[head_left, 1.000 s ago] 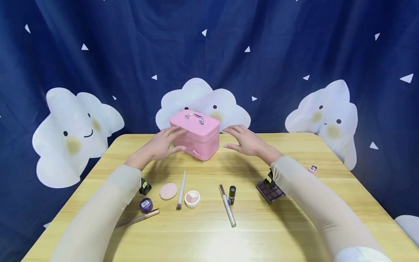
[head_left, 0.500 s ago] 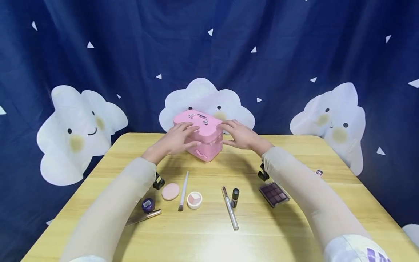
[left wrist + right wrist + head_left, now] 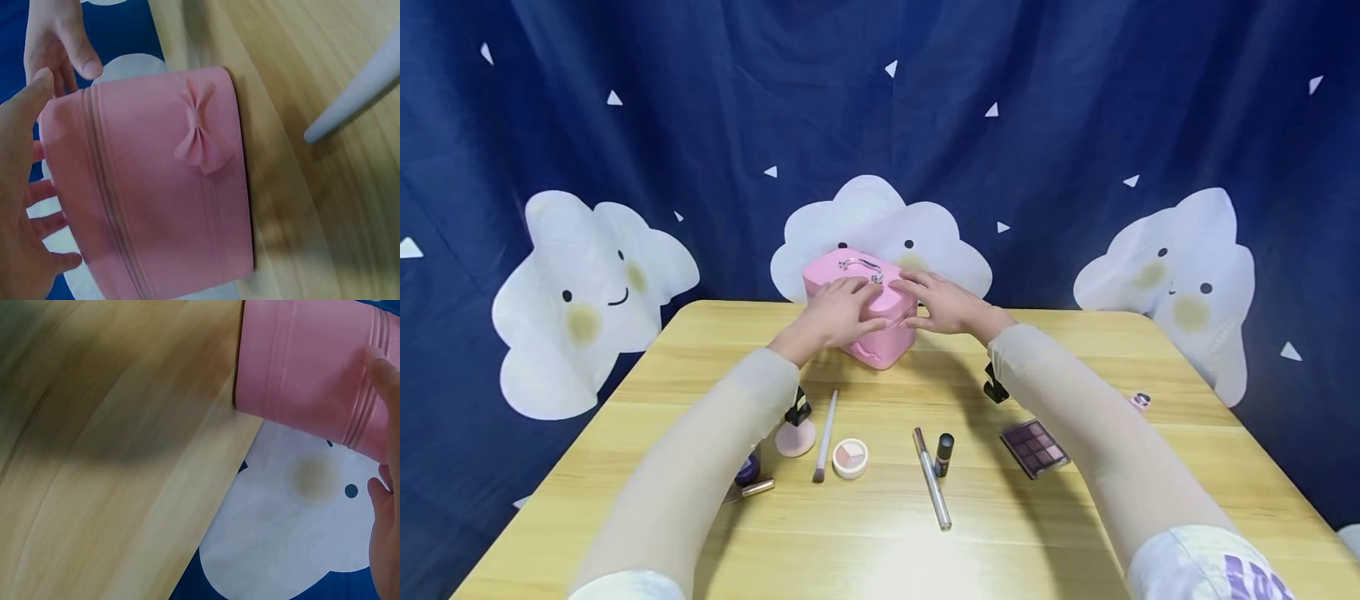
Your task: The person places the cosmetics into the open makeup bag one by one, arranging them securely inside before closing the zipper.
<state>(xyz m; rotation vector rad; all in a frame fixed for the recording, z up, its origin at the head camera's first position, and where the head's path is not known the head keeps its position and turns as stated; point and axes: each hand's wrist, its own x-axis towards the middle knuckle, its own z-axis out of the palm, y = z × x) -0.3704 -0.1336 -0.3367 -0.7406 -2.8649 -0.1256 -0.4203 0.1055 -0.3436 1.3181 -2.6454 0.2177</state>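
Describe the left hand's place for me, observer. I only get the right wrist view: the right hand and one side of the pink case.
Observer: The left hand is at the lid, across from the right hand. Whether it presses on the lid, I can't tell.

Operator: Understood. My side of the case looks plain below the zipper. Is there anything on the face turned toward the person?

Observer: Yes, the left wrist view shows a pink bow there, below the zipper.
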